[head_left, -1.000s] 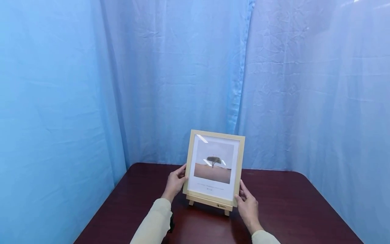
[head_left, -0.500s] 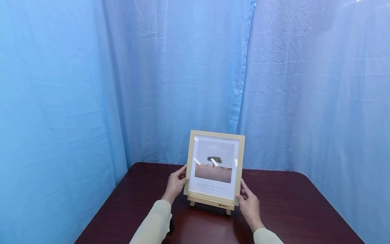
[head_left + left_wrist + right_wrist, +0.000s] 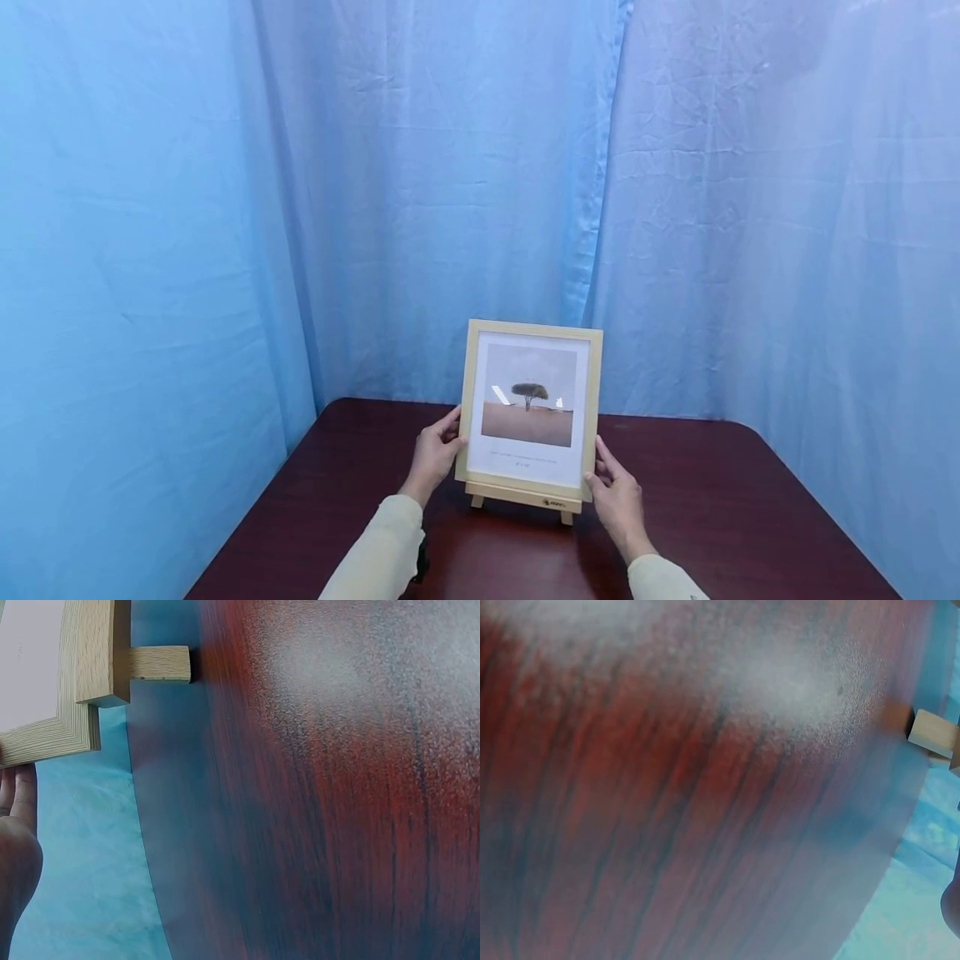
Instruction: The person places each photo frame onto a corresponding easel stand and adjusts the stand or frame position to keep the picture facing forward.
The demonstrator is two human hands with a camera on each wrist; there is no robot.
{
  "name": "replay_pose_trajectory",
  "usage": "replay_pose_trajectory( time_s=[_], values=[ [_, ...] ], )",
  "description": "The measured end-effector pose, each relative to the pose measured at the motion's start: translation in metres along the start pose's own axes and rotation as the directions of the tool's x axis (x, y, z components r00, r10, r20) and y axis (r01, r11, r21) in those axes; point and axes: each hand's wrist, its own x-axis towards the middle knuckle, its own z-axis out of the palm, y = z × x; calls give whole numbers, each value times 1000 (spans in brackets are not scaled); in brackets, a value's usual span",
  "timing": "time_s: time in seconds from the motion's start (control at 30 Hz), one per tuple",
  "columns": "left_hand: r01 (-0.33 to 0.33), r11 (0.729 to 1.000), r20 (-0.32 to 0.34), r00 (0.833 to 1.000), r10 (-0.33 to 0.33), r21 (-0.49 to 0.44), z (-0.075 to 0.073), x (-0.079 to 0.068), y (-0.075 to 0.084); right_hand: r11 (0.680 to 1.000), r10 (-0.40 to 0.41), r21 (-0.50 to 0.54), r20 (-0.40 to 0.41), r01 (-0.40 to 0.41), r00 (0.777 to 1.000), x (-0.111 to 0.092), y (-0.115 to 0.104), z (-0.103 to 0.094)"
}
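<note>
A light-wood picture frame (image 3: 463, 392) with a print of a lone tree leans on a small wooden easel (image 3: 517, 495). My left hand (image 3: 433, 454) grips the frame's left edge, thumb at the front and fingers toward the back. On the opposite side my right hand (image 3: 618, 500) holds the lower right edge between thumb and fingers. The left wrist view shows the frame's lower corner (image 3: 56, 742) resting over the easel's ledge (image 3: 103, 652), with part of my left hand (image 3: 16, 840) under it. Only an easel foot (image 3: 932, 733) and a sliver of hand show in the right wrist view.
The easel stands on a dark red-brown wooden table (image 3: 315, 508) with rounded far corners. Blue curtains (image 3: 450, 208) hang behind the table and along both sides. Light reflects off the table's glossy surface.
The frame and easel have turned slightly, their lower right part shifting a little right and up. Both hands have kept their hold, and the right hand has moved slightly right. Reflections on the glass have shifted.
</note>
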Motion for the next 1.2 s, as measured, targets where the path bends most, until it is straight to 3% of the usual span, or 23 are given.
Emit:
replay_pose_trajectory(
  time_s=[0.33,0.93,1.07,1.2],
  values=[
    [20,1000,-7,1000,-20,3,0,-4,1,999,35,-8,48,-35,998,4,0,-1],
    [14,1000,0,1000,-14,10,4,-7,0,998,39,-51,47,-36,998,6,3,-4],
    [-9,999,26,1000,7,52,-1,-6,1,995,30,-92,72,-23,997,8,3,-7],
    [-40,987,53,998,32,154,-12,-4,2,981,1,-192,95,17,995,10,5,-16]
  ],
)
